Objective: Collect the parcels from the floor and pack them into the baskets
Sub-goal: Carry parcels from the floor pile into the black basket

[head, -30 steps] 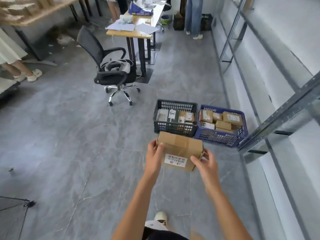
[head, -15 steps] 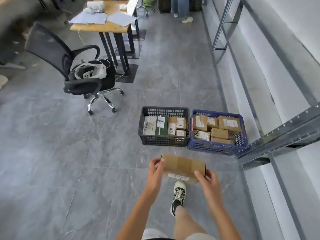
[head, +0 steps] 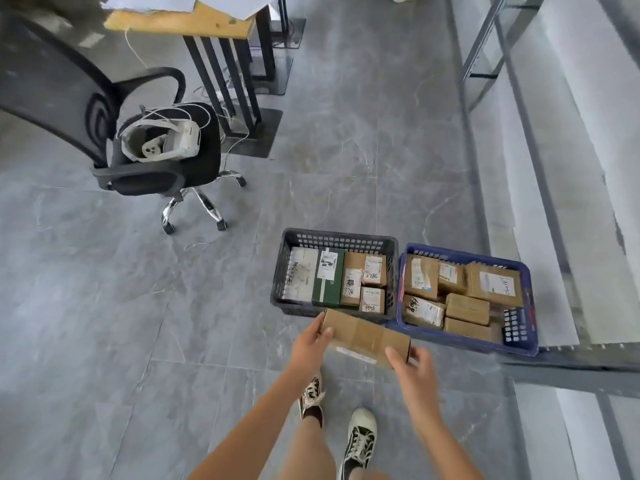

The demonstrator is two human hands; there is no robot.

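Both hands, left hand (head: 309, 344) and right hand (head: 412, 362), gripping cardboard parcel (head: 365, 336) by its ends, lower centre; now nearer black basket (head: 335, 237) and blue basket (head: 464, 344) than before, ready for packing.

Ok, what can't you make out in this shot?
Head view only:
- Carried cardboard box: label too blurred to read; left hand and right hand cover its ends.
- Black basket, blue basket: lower layers hidden by top parcels.
- Desk: cut off by top edge.
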